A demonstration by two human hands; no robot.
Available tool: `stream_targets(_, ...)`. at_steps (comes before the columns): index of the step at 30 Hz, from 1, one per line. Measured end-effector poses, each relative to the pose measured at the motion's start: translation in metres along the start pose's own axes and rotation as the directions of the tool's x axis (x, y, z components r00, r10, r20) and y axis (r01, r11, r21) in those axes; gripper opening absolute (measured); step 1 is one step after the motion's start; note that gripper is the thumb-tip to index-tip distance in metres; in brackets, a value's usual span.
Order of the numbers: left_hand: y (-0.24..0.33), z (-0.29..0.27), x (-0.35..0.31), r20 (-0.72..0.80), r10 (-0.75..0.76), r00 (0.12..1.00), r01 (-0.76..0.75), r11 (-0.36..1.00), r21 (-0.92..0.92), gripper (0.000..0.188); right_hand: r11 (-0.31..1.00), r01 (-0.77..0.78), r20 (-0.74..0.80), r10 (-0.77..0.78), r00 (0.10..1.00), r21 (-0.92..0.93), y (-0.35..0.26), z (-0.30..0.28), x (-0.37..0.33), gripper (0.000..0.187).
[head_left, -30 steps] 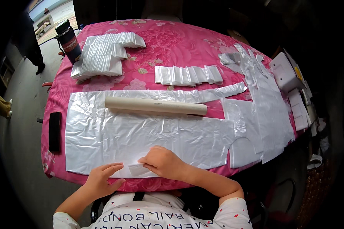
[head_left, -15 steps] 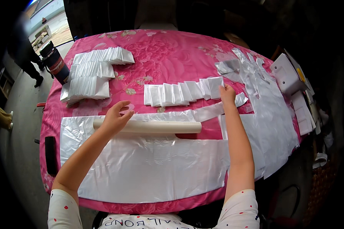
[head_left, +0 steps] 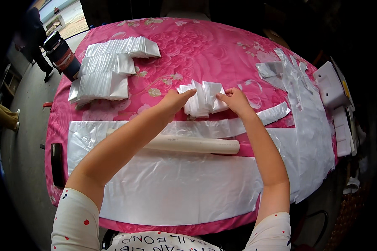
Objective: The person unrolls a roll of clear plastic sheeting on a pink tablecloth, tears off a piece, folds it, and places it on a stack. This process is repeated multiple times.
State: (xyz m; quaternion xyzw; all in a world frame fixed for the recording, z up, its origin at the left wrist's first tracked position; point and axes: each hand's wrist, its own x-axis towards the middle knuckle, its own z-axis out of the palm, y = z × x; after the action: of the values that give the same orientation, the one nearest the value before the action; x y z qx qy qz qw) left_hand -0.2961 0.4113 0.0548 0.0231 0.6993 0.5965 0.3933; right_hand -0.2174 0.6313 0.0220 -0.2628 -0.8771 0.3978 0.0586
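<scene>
A small row of folded clear plastic bags (head_left: 202, 100) lies past the middle of the table, bunched between my hands. My left hand (head_left: 175, 102) is closed against its left end, the thumb on top and the other fingers mostly hidden. At the opposite end, my right hand (head_left: 235, 100) pinches the edge of the last folded bag between thumb and fingers. Nearer to me, a long white tube (head_left: 197, 144) rests across a wide sheet of plastic film (head_left: 176, 188). My left forearm covers part of the tube.
Several rows of folded bags (head_left: 109, 65) are stacked at the far left beside a dark flask (head_left: 63, 56). A black object (head_left: 57, 165) lies at the left table edge. Loose film (head_left: 308, 108) and white plastic containers (head_left: 331, 83) are at the right. A person (head_left: 34, 37) stands beyond the flask.
My left hand has moved right and forward from above the tube to the folded bags. The spread-out row is now pushed together into a shorter bunch. The view has shifted slightly.
</scene>
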Motion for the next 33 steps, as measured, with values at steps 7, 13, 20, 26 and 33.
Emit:
stream_targets(7,-0.01,0.006,0.009,-0.095,0.235,0.967,-0.224,0.967,0.121,0.039,0.954,-0.096,0.279,0.013,0.96,0.284,-0.057,0.045,-0.022,0.052)
stream_targets(13,-0.012,-0.001,-0.052,-0.155,0.349,0.924,-0.377,0.899,-0.223,0.035,0.754,0.002,0.217,-0.191,0.957,0.657,-0.09,0.037,-0.068,0.067)
stream_targets(20,-0.091,-0.027,-0.171,-0.002,0.732,0.681,-0.716,0.665,-0.214,0.087,0.67,0.352,0.129,-0.557,0.82,0.654,-0.105,0.053,-0.227,0.09)
stream_targets(26,-0.159,-0.037,-0.195,0.166,0.822,0.545,-0.83,0.499,0.251,0.123,0.785,0.477,0.197,-0.58,0.791,0.395,-0.06,0.1,-0.272,0.107)
stream_targets(33,-0.175,-0.038,-0.2,0.14,0.858,0.495,-0.846,0.439,0.302,0.122,0.766,0.61,0.124,-0.638,0.76,0.203,-0.054,0.11,-0.283,0.106)
